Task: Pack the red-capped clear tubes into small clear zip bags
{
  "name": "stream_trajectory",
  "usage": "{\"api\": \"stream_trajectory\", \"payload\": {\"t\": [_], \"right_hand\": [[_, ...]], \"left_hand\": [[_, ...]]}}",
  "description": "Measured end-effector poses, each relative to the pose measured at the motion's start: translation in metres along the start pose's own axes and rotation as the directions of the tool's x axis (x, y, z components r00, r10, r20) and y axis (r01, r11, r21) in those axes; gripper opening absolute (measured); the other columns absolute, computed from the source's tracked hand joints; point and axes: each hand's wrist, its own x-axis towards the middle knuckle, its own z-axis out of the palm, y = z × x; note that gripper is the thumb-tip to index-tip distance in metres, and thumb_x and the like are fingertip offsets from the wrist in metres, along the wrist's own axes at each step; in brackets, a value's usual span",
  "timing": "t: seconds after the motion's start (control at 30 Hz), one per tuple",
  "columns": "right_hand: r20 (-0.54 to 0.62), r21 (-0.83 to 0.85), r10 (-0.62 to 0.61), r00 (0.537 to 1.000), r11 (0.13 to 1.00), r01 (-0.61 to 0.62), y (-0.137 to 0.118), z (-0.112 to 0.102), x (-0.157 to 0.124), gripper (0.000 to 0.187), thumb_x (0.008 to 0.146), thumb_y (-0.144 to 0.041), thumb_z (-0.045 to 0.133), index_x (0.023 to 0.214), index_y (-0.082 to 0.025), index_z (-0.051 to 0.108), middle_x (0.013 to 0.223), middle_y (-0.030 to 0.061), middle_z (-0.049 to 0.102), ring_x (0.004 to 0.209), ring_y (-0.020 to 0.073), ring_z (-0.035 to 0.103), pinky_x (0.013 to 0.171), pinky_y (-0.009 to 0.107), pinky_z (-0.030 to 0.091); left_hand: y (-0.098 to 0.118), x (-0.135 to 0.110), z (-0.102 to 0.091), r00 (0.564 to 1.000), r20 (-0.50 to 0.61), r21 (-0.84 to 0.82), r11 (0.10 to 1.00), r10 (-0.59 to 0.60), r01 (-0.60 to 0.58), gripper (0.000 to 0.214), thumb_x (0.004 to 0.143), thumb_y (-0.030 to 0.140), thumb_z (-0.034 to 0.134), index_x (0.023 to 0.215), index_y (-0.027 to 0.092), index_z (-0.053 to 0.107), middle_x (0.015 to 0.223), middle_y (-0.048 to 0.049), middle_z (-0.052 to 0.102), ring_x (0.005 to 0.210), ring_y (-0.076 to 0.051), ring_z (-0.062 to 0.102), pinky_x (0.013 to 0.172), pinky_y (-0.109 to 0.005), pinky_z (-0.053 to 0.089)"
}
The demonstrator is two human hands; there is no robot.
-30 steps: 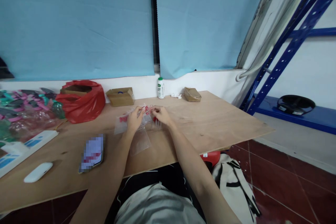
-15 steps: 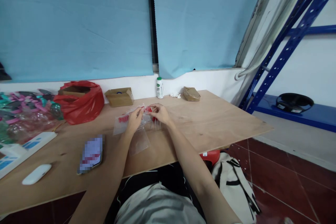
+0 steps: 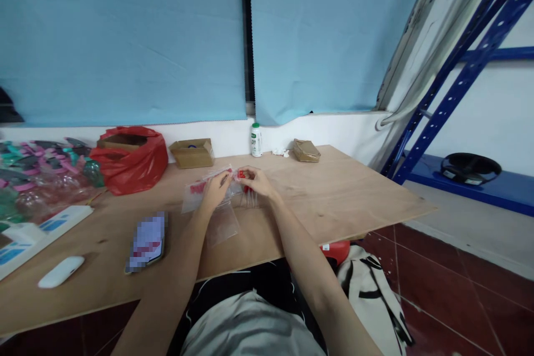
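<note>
My left hand (image 3: pixel 214 189) is closed, its fingertips pinching the edge of a clear plastic bag. Close beside it, my right hand (image 3: pixel 257 182) curls its fingers around a small red piece (image 3: pixel 241 174), whose exact kind I cannot make out. Under and left of my left hand lies a clear bag with red pieces (image 3: pixel 197 187) inside. Another flat clear bag (image 3: pixel 223 225) rests on the table nearer to me. Below my right hand are several thin prongs with red tops (image 3: pixel 249 196), partly hidden by the fingers.
On the wooden table (image 3: pixel 334 194) are a phone (image 3: pixel 146 242), a white case (image 3: pixel 60 272), a power strip (image 3: pixel 54 228), spray bottles (image 3: pixel 41 183) and a red bag (image 3: pixel 133 164). Along the back stand an open carton (image 3: pixel 192 154), a white bottle (image 3: pixel 256 142) and a brown package (image 3: pixel 306 151).
The view has shifted slightly, so everything sits a little further right. Both hands stay together at the same spot, with only small finger movements around the red piece.
</note>
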Motion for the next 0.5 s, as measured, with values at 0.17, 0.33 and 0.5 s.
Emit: {"api": "stream_trajectory", "payload": {"t": [0.17, 0.33, 0.5], "right_hand": [[-0.023, 0.091, 0.072, 0.997, 0.993, -0.070, -0.010, -0.003, -0.003, 0.039, 0.066, -0.040, 0.092, 0.093, -0.018, 0.074, 0.086, 0.0028, 0.076, 0.077, 0.0148, 0.069, 0.075, 0.028, 0.058], [-0.188, 0.153, 0.092, 0.978, 0.986, -0.063, -0.006, -0.022, 0.000, 0.039, 0.065, -0.040, 0.092, 0.092, -0.017, 0.075, 0.081, 0.0031, 0.076, 0.071, 0.0143, 0.068, 0.066, 0.026, 0.055], [-0.425, 0.263, 0.161, 0.891, 0.964, -0.049, 0.004, -0.052, 0.002, 0.034, 0.069, -0.035, 0.089, 0.093, -0.016, 0.075, 0.083, 0.0027, 0.077, 0.072, 0.0133, 0.069, 0.069, 0.025, 0.055]], "left_hand": [[-0.004, 0.000, -0.007, 1.000, -0.029, 0.120, 0.993, -0.003, 0.006, 0.046, 0.104, 0.056, 0.040, 0.097, 0.026, 0.074, 0.081, -0.0064, 0.072, 0.082, -0.025, 0.066, 0.072, -0.030, 0.041], [-0.017, 0.002, -0.014, 0.989, -0.117, 0.172, 0.979, -0.085, 0.105, 0.044, 0.104, 0.051, 0.041, 0.093, 0.024, 0.074, 0.084, -0.0115, 0.074, 0.085, -0.029, 0.067, 0.075, -0.032, 0.041], [-0.017, 0.000, -0.018, 0.892, -0.344, 0.193, 0.908, -0.293, 0.373, 0.049, 0.103, 0.052, 0.039, 0.107, 0.020, 0.076, 0.089, -0.0185, 0.075, 0.089, -0.035, 0.068, 0.080, -0.040, 0.043]]}}
